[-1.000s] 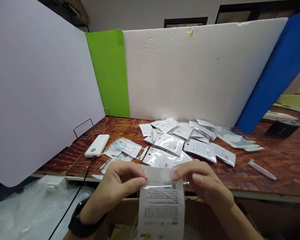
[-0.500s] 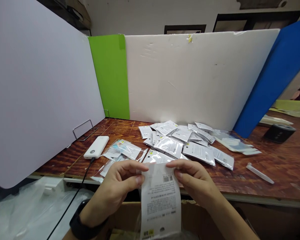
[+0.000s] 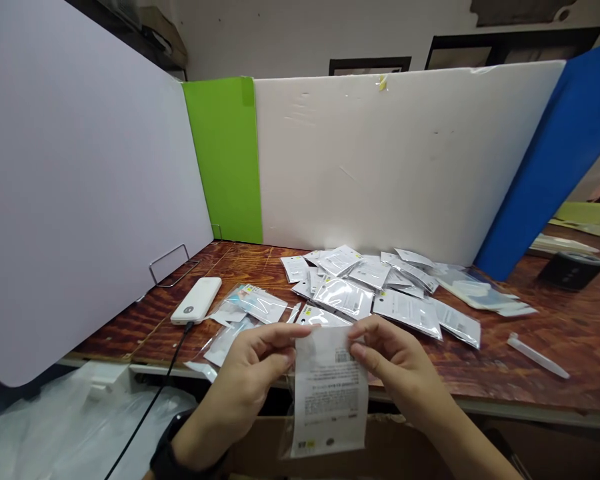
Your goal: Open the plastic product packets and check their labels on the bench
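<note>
Both my hands hold one clear plastic packet (image 3: pixel 330 393) with a white printed label and a barcode, hanging upright over the table's front edge. My left hand (image 3: pixel 253 377), with a black watch on its wrist, pinches the packet's top left corner. My right hand (image 3: pixel 397 363) pinches the top right corner. Just beyond my fingers a heap of several similar sealed packets (image 3: pixel 375 290) lies on the brown wooden table (image 3: pixel 555 320).
A white power bank (image 3: pixel 197 300) with a black cable lies at the left, beside more packets (image 3: pixel 253 303). White, green and blue boards wall the table (image 3: pixel 360 160). A small clear strip (image 3: pixel 537 355) lies at the right. A cardboard box (image 3: pixel 260 440) sits below my hands.
The packet has been drawn up higher between my hands, so more of its lower end shows. My thumbs have closed nearer together along its top edge.
</note>
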Tool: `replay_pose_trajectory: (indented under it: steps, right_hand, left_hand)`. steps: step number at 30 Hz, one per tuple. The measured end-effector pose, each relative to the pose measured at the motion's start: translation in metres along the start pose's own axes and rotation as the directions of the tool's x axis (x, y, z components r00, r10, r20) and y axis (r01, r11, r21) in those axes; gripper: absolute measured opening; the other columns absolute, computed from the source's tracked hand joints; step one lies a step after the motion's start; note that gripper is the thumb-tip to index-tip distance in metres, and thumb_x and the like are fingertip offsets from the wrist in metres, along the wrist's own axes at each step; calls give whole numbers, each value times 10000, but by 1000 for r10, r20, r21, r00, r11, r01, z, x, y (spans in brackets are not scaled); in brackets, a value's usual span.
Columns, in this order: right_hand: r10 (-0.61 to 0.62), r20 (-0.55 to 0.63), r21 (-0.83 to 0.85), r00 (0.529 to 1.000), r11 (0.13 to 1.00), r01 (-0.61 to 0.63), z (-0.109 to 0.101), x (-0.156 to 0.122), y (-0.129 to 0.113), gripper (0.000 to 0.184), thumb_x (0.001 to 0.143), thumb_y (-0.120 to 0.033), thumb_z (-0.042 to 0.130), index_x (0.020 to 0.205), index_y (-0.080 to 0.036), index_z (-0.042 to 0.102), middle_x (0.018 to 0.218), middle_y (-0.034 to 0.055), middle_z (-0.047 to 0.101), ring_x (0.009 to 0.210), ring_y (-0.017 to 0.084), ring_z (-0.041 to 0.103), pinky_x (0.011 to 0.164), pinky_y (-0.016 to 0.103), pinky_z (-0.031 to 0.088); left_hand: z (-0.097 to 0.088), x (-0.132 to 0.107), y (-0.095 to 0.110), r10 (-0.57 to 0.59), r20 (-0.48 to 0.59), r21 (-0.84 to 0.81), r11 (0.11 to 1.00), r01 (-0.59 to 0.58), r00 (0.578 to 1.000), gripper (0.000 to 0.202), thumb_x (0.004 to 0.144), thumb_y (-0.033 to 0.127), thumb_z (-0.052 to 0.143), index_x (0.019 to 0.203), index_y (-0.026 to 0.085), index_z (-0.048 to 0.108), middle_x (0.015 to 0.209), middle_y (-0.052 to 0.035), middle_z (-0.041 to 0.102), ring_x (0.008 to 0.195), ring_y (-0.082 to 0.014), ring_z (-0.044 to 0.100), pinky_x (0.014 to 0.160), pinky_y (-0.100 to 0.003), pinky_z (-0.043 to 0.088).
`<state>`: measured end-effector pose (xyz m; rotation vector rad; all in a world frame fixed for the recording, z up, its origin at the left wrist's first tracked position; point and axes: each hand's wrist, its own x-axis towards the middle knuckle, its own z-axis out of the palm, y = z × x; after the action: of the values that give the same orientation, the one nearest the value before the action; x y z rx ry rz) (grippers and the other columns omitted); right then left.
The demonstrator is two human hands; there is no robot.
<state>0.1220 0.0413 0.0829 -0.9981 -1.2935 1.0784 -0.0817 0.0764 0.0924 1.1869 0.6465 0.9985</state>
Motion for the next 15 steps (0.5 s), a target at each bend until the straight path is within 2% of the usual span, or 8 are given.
replay_pose_trajectory:
  steps: [5,8,11,15]
  right_hand:
    - [73,168,-34,983,997,-68,-7,4,7,115,777,-307,667,805,-238,754,858,44,709,824,209,632,721,311,506]
    - [108,204,-113,973,990,-87,-7,3,11,127,775,-273,648,802,-260,772,872,45,721,863,229,637,788,350,511]
    - [161,241,-127,957,983,-133,-4,2,9,147,779,-344,658,800,-251,770,884,51,708,873,237,637,799,364,528]
    - [263,245,-43,933,965,-260,4,2,8,250,721,-467,713,768,-223,742,853,39,676,828,211,653,751,332,560]
  left_hand:
    - [-1,8,0,-110,-140,-51,993,103,984,203,634,177,717,833,181,752,756,-35,704,648,-166,625,577,-263,506]
    - [-4,12,-2,-118,-194,-37,993,113,974,190,603,147,688,785,162,740,701,-24,677,564,-138,582,496,-236,460]
    - [-6,14,-4,-84,-240,35,995,95,967,168,599,107,654,747,142,727,722,-35,685,560,-120,563,481,-208,421]
    - [-5,18,-6,-49,-281,49,997,65,959,173,623,138,688,796,141,682,751,-34,693,597,-124,589,503,-202,431]
